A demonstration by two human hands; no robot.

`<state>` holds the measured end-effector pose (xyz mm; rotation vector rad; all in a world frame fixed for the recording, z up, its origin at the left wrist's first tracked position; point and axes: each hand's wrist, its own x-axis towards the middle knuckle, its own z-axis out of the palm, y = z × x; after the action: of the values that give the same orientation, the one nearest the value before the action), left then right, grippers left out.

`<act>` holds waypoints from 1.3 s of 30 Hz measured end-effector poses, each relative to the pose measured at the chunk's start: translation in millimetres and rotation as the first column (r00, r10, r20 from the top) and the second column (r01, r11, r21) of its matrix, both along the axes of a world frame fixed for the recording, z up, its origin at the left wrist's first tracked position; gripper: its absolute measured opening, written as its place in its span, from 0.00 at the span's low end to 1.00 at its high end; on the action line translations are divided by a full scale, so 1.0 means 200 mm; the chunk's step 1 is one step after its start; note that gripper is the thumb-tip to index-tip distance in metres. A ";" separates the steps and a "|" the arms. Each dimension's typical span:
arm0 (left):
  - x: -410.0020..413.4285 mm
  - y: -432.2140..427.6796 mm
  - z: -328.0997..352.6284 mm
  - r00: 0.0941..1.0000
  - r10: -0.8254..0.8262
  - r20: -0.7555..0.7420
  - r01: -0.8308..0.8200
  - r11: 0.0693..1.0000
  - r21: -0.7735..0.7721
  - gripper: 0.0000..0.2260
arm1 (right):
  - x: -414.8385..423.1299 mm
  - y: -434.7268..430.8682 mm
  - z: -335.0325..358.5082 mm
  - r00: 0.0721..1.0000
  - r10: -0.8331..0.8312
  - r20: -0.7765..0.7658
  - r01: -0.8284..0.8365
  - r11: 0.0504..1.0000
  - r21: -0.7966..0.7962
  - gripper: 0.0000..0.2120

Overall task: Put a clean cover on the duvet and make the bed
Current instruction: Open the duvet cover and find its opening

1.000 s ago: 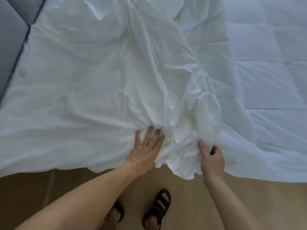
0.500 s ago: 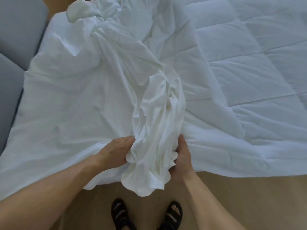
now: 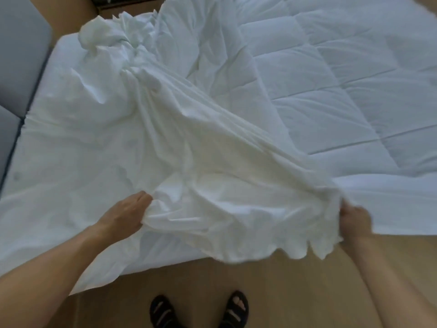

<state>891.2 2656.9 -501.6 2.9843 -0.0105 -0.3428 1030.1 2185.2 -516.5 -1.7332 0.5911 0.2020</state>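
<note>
Cover (image 3: 224, 190) lies bunched across the duvet (image 3: 343, 86), trailing toward eleven o'clock. We hold its near edge apart, left hand (image 3: 123, 216) at eight o'clock, right hand (image 3: 354, 221) at four, fingers (image 3: 142, 197) curled and pinching cloth, likely to find the opening.

Bed (image 3: 40, 98): lying wholly under white bedding, its left edge running beside grey padded panels (image 3: 21, 55). Quilted duvet (image 3: 354, 102): lying flat across the right side, its stitched squares showing. Cover (image 3: 212, 185): lying rumpled over the left and middle, overlapping the duvet, bunching into a wad at the far end, its near edge hanging past the bedside. Wooden floor (image 3: 295, 292): showing below the bed, two black sandals (image 3: 163, 313) standing on it.
</note>
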 end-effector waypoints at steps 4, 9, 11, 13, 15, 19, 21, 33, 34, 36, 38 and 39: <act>0.05 -0.02 -0.05 0.984 0.107 -0.143 -0.089 0.988 0.123 0.09 | 0.11 -0.09 0.03 0.969 -0.247 -0.016 0.241 0.958 -0.158 0.23; 0.13 -0.20 -0.14 0.848 0.008 -0.530 0.171 0.942 0.288 0.30 | -0.05 -0.02 -0.01 0.984 0.085 -0.154 -0.103 0.988 -0.113 0.31; 0.17 -0.30 -0.13 0.780 -0.045 -0.625 0.275 0.921 0.277 0.42 | -0.06 -0.08 -0.02 0.971 0.125 -0.202 -0.133 0.991 -0.030 0.20; 0.21 -0.44 -0.13 0.840 -0.125 -0.528 0.266 0.943 0.200 0.46 | -0.03 -0.12 -0.01 0.963 0.151 -0.225 -0.148 0.989 0.032 0.12; 0.26 -0.58 -0.14 0.941 -0.174 -0.289 0.198 0.978 0.057 0.46 | -0.01 -0.12 0.01 0.948 0.213 -0.238 -0.197 0.976 0.087 0.12; 0.39 -0.83 -0.22 0.976 -0.211 -0.057 0.215 0.975 0.065 0.46 | 0.02 -0.12 0.05 0.944 0.275 -0.183 -0.219 0.936 0.275 0.15; 0.43 -0.93 -0.28 0.976 -0.216 -0.018 0.217 0.970 0.112 0.47 | 0.05 -0.13 0.05 0.948 0.271 -0.165 -0.186 0.896 0.404 0.19; 0.62 -0.88 -0.14 0.992 -0.106 0.073 0.093 0.983 0.161 0.24 | 0.18 -0.51 -0.06 0.971 0.120 -0.206 -0.063 0.962 0.264 0.17; 0.61 -0.83 -0.12 0.984 -0.113 0.136 0.093 0.985 0.142 0.24 | 0.24 -0.58 -0.06 0.980 0.089 -0.181 -0.062 0.987 0.148 0.17; 0.58 -0.76 -0.06 0.973 -0.095 0.212 0.066 0.987 0.143 0.20 | 0.43 -0.75 -0.05 0.986 -0.077 -0.149 0.085 0.995 0.047 0.16; 0.60 -0.74 -0.03 0.966 -0.041 0.255 0.012 0.993 0.114 0.15 | 0.68 -0.99 0.01 0.963 -0.256 -0.082 0.259 0.966 0.022 0.19; 0.60 -0.75 -0.04 0.971 0.018 0.237 -0.041 0.995 0.093 0.14 | 0.78 -1.07 0.06 0.939 -0.342 -0.047 0.343 0.939 0.030 0.18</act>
<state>1011.1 2507.9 -509.2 3.0986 0.0260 0.0181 1185.7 1972.0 -505.2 -1.5637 0.9029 0.0019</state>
